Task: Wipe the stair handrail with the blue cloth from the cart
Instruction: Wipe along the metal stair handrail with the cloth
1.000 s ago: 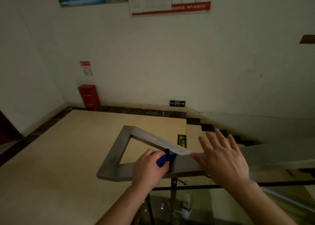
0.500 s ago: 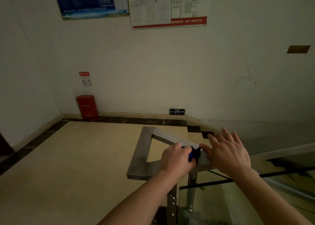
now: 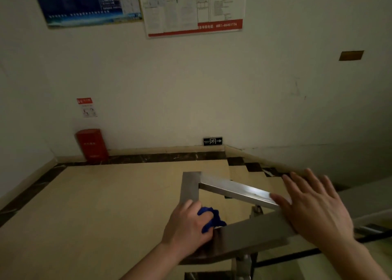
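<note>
A flat steel handrail (image 3: 235, 189) bends into a triangular turn above the landing. My left hand (image 3: 187, 226) is closed around a bunched blue cloth (image 3: 211, 218) and presses it onto the rail's near left corner. My right hand (image 3: 316, 207) lies flat with spread fingers on the rail at the right, where the two bars meet. Only a small part of the cloth sticks out past my fingers. No cart is in view.
The cream landing floor (image 3: 106, 205) has a dark border. A red box (image 3: 91, 145) stands against the far wall, with an exit sign (image 3: 212, 141) low to its right. Stairs descend at right (image 3: 254, 167). Posters hang above. A glass panel and steel post (image 3: 244, 265) sit under the rail.
My left hand slid the cloth leftward along the near bar, from beside my right hand to the left corner. The view has tilted up and moved closer to the rail.
</note>
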